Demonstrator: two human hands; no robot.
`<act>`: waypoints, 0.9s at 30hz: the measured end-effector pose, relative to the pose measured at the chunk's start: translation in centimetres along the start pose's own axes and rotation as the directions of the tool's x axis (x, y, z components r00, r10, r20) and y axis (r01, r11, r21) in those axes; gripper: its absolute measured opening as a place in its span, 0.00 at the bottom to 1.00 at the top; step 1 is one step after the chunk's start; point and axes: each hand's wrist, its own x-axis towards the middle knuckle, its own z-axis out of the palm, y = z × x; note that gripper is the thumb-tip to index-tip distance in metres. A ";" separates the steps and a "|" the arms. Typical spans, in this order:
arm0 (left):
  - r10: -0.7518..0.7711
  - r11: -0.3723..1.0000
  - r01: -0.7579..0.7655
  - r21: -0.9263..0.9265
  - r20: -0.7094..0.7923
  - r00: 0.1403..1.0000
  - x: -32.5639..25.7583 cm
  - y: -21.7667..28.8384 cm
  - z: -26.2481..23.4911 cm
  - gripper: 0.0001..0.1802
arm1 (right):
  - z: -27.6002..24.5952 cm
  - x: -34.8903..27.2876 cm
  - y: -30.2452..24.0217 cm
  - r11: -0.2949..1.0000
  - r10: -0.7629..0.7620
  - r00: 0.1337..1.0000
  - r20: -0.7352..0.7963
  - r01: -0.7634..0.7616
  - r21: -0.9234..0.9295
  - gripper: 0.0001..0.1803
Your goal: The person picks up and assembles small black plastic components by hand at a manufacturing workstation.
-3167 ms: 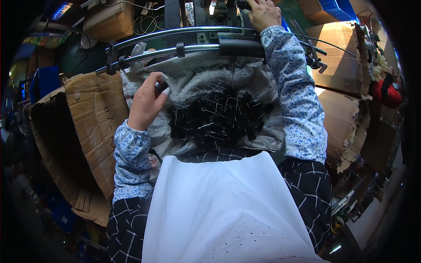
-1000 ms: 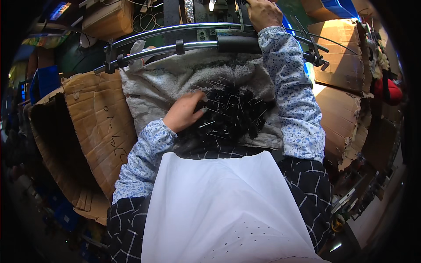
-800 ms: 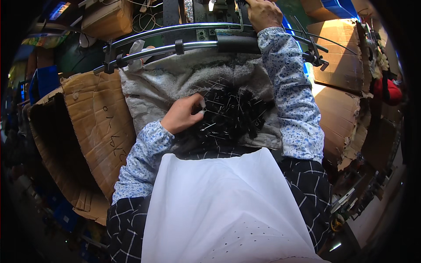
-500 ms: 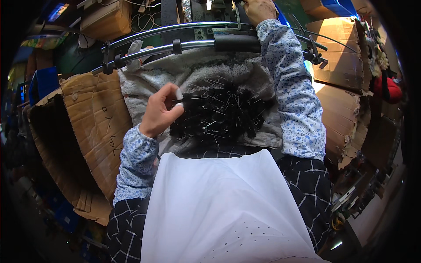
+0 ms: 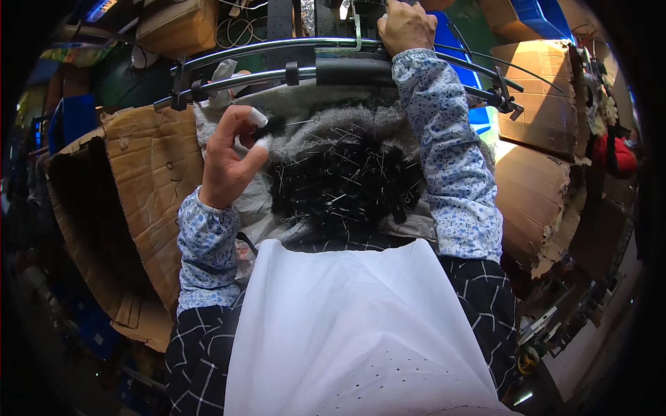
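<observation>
Your left hand (image 5: pixel 229 156) is raised above the left part of the grey cloth (image 5: pixel 305 111), fingers curled, with the taped thumb and forefinger (image 5: pixel 258 118) pinched together on one small black piece with a thin wire stem (image 5: pixel 277 125); the piece sits at the fingertips, just off the upper left edge of the heap. The heap of black wire-stemmed pieces (image 5: pixel 347 180) lies in the middle of the grey cloth, directly in front of your white apron (image 5: pixel 354 326), its wire ends sticking out in all directions. Your right hand (image 5: pixel 406 26) is stretched far forward at the top of the view, resting on the curved metal bar (image 5: pixel 277 47); the fingers go over the far side, so you cannot tell whether they are closed round the bar or only laid on it. A second bar with a black padded sleeve (image 5: pixel 354 71) runs just below the first, touching the upper edge of the cloth. Your right forearm, in a blue flowered sleeve (image 5: pixel 451 159), crosses the right side of the cloth beside the heap. Torn cardboard (image 5: pixel 149 173) stands to your left of the cloth, and cardboard boxes (image 5: pixel 538 118) stand to your right.
</observation>
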 end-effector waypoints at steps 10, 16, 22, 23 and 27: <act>0.066 0.998 -0.066 0.009 0.006 0.998 0.5 0.4 0.0 0.19 | -1.0 0.1 -0.8 0.998 0.020 1.000 0.011 -0.019 -0.064 0.08; 0.100 0.983 -0.101 -0.153 -0.009 0.995 1.1 -0.1 -0.1 0.20 | -3.1 0.6 3.6 0.996 0.062 0.990 0.128 -0.070 0.058 0.14; 0.169 0.985 -0.171 0.001 0.148 0.974 2.4 0.5 1.8 0.20 | -2.6 3.3 7.4 0.997 -0.070 0.935 0.346 0.074 0.002 0.12; 0.198 0.977 -0.211 0.045 0.192 0.961 2.6 0.4 2.0 0.21 | -2.7 3.3 8.5 0.993 -0.088 0.951 0.296 0.108 -0.052 0.11; 0.238 0.962 -0.265 0.074 0.257 0.937 3.4 0.3 3.2 0.21 | -6.5 2.6 12.7 0.947 0.067 0.976 -0.209 -0.128 -0.296 0.13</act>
